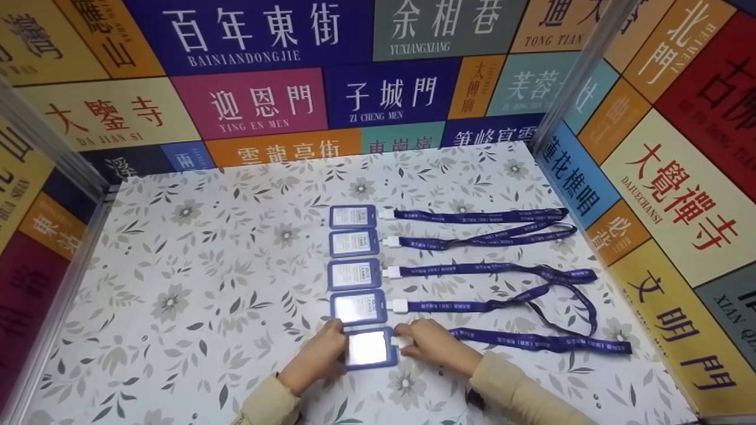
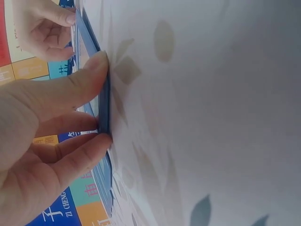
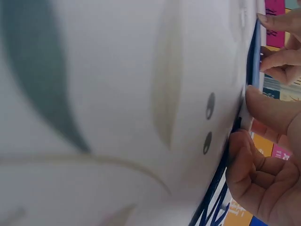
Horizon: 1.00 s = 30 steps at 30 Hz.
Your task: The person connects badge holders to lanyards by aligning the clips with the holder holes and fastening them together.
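Nearest me on the table lies a blue-framed badge holder (image 1: 369,349) with a shiny window. My left hand (image 1: 322,352) grips its left end, thumb on the near edge and fingers on the far edge in the left wrist view. At the holder's other end, my right hand (image 1: 437,345) pinches the white clip (image 3: 245,115) between thumb and fingers, partly hiding it. From there a dark blue printed lanyard (image 1: 549,342) stretches to the right. Just beyond, another badge holder (image 1: 358,307) lies close to the left fingertips, with its white clip (image 1: 400,306) attached.
Three more badge holders continue the column, including the farthest one (image 1: 352,216), their lanyards (image 1: 472,216) running right. A looped lanyard (image 1: 590,307) lies near the right side. The flowered tabletop (image 1: 236,265) is bordered by panels with colourful signs (image 1: 248,103).
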Tool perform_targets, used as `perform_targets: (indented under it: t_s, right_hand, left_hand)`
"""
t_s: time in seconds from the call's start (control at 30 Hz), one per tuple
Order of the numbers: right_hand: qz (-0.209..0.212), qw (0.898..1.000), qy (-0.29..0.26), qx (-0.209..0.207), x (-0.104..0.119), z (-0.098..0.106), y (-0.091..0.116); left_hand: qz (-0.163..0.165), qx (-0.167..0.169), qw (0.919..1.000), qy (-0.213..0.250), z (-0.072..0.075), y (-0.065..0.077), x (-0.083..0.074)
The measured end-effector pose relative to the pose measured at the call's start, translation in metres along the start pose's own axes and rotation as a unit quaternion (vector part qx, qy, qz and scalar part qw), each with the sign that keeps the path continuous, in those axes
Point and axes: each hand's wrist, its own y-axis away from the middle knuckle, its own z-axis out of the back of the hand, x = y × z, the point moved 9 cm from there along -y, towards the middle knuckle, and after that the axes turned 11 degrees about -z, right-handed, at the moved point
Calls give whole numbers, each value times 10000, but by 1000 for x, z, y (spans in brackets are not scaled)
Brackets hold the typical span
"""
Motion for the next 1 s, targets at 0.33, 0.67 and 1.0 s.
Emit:
perform_targets:
  t_s: [0.33,0.67,1.0]
  right_hand:
    - [-160,9977,654,-112,8,-5,5]
    - [-168,9862,1473,-733,21,-7,7]
    - [-131,9878,1448,-566,22,-6,7]
  left_hand:
    - [-9,-54,10000,37,1,1,-1]
    - [8,88,9999,-124,0,3,-3]
    - [52,142,9997,-207,-1,1,-4]
